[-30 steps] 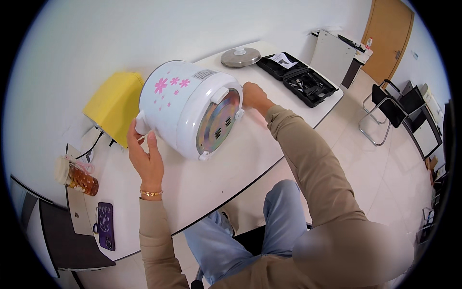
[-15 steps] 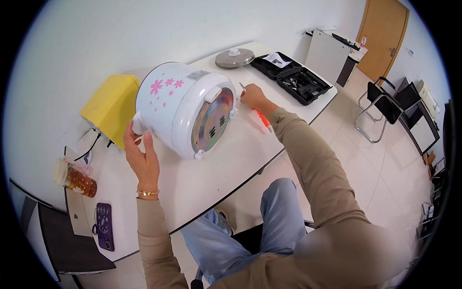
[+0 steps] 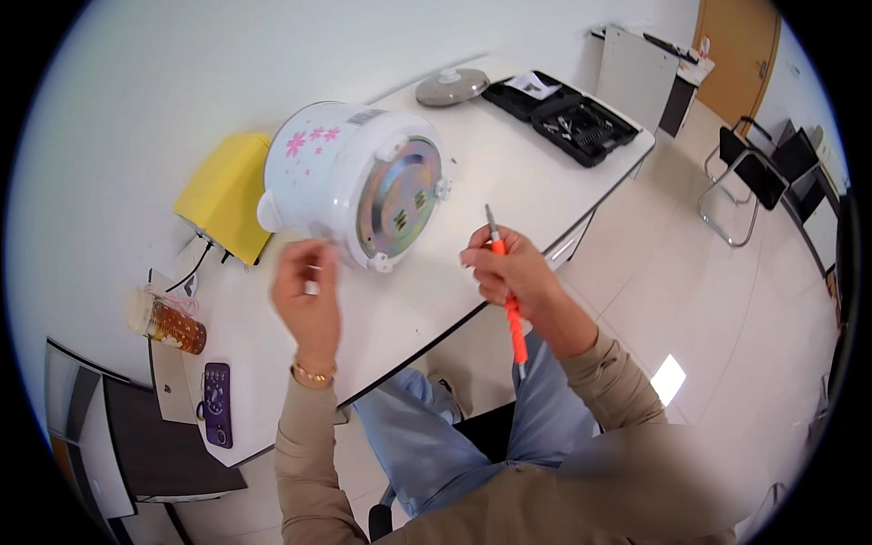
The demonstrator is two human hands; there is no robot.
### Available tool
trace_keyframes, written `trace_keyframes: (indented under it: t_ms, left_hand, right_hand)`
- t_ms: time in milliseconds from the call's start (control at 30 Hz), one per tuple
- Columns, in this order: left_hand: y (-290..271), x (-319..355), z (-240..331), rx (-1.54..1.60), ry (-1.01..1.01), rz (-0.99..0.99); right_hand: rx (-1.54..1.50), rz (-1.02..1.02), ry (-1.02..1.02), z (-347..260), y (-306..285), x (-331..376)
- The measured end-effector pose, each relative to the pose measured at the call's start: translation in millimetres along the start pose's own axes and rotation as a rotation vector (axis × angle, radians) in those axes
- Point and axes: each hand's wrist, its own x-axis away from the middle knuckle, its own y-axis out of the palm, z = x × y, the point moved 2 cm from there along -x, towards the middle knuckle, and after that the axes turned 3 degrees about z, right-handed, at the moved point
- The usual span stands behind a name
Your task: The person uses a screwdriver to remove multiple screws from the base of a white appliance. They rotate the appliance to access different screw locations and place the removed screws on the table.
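A white rice cooker (image 3: 313, 182) with pink flowers lies on its side on the white table (image 3: 400, 318), its round metal base (image 3: 400, 198) facing me. My right hand (image 3: 509, 272) is closed around an orange flexible bit extension (image 3: 514, 331). The metal tip points up, and the hand is over the table's front edge, apart from the cooker. Just in front of the cooker's lower side is my left hand (image 3: 307, 283), smeared by motion with its fingers bent. Whether it holds anything small cannot be made out.
Behind the cooker stands a yellow box (image 3: 222, 195) with a black cord. A drink cup (image 3: 173, 325) and purple phone (image 3: 217, 404) are at the left. Farther back lie a metal lid (image 3: 451, 88) and an open black tool case (image 3: 568, 118). A chair (image 3: 749, 173) stands at right.
My right hand has drawn back from beside the cooker's base toward me, bringing the orange bit extension along. My left hand has left the cooker's side handle and moved right and nearer.
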Motion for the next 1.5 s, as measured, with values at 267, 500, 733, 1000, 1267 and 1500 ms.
trace_keyframes:
  t_ms: [267, 500, 733, 1000, 1267, 1500]
  left_hand:
    - [38, 88, 24, 0.273, -0.573, -0.458]
    - [35, 117, 22, 0.156, -0.520, -0.420]
    - [44, 126, 35, -0.027, -0.456, -0.464]
    - [45, 137, 25, -0.160, -0.246, -0.405]
    - [40, 131, 30, 0.007, -0.372, -0.170]
    - [39, 135, 22, 0.332, -0.688, -0.165]
  right_hand:
    - [0.000, -0.031, -0.087, 57, 17, 29]
    - [0.016, -0.057, 0.001, 77, 4, 42]
    - [0.075, -0.027, 0.010, 81, -10, 52]
    - [-0.044, -0.004, 0.014, 85, -12, 65]
    - [-0.195, -0.080, 0.132, 80, -10, 74]
    - [-0.063, 0.003, 0.061, 79, -8, 76]
